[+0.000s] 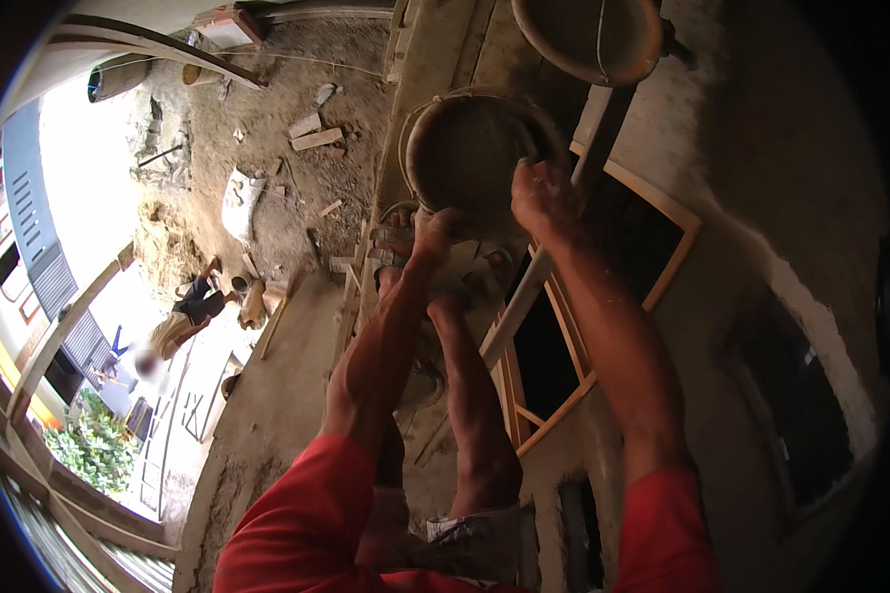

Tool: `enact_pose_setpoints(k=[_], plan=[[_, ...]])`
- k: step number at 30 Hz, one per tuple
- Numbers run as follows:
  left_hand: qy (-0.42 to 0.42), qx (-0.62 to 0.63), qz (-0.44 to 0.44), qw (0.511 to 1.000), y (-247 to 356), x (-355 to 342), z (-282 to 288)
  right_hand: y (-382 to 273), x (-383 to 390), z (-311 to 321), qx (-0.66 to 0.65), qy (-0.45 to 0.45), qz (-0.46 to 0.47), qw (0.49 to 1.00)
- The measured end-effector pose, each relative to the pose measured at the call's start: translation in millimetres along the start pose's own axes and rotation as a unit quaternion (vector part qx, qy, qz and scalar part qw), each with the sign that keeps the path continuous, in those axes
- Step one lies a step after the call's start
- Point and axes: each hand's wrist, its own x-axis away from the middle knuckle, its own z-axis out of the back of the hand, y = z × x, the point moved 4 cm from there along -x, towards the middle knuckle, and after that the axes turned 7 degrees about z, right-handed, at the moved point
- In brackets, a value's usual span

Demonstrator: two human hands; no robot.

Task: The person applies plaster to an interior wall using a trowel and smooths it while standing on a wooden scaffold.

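1. Wooden planks [437,49] run above a rubble-strewn dirt yard [292,193], giving the feet [396,240] footing.
2. A round mortar bucket [465,148] lies beyond the feet; the left hand [439,229] clasps its near rim, probably to steady it.
3. The right hand [544,194], fingers curled tight, is at the bucket's right side; what it grips, I cannot tell.
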Motion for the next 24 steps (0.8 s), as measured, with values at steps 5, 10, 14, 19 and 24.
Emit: enact_pose_setpoints(k=[5, 10, 14, 19, 24], plan=[[0.046, -0.216, -0.061, 0.973, 40, 17, -22, -12, 29, -40, 0.23, -0.061, 0.105, 0.966], [-0.031, -0.068, 0.0, 0.997, 48, -10, 22, 7, 77, 0, 0.063, 0.002, 0.082, 0.995], [-0.059, -0.161, -0.013, 0.985, 67, 29, 7, 27, 105, 48, 0.118, 0.021, 0.014, 0.993], [-0.061, -0.295, -0.066, 0.951, 110, 111, -43, 9, 141, 82, 0.11, -0.06, -0.049, 0.991], [-0.007, -0.301, 0.015, 0.953, 154, 199, -137, 2, 205, 40, 0.025, 0.066, 0.067, 0.995]])
